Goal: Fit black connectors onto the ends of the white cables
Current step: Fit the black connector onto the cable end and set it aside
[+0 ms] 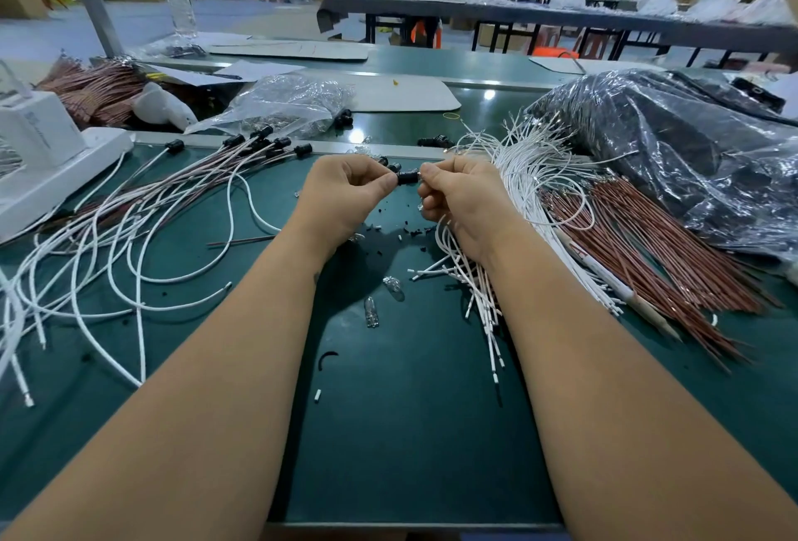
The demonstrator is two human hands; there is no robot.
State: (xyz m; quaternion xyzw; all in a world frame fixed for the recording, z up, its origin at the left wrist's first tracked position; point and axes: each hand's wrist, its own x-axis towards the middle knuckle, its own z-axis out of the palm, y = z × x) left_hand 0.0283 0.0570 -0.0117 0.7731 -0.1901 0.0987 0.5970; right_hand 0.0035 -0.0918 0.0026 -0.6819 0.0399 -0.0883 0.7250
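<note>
A small black connector (407, 176) sits between my two hands above the green mat. My left hand (345, 191) pinches its left end with curled fingers. My right hand (457, 195) pinches a white cable's metal tip at the connector's right end; the cable runs down under that palm. A loose pile of white cables (518, 178) lies just right of my right hand. Cables fitted with black connectors (259, 139) fan out at the left.
Brown wires (656, 247) lie at the right beside a dark plastic bag (691, 143). A clear bag of parts (293, 104) sits behind. Small glass bulbs (371, 311) and black scraps dot the mat (410, 432). A white device (39, 152) stands at the left.
</note>
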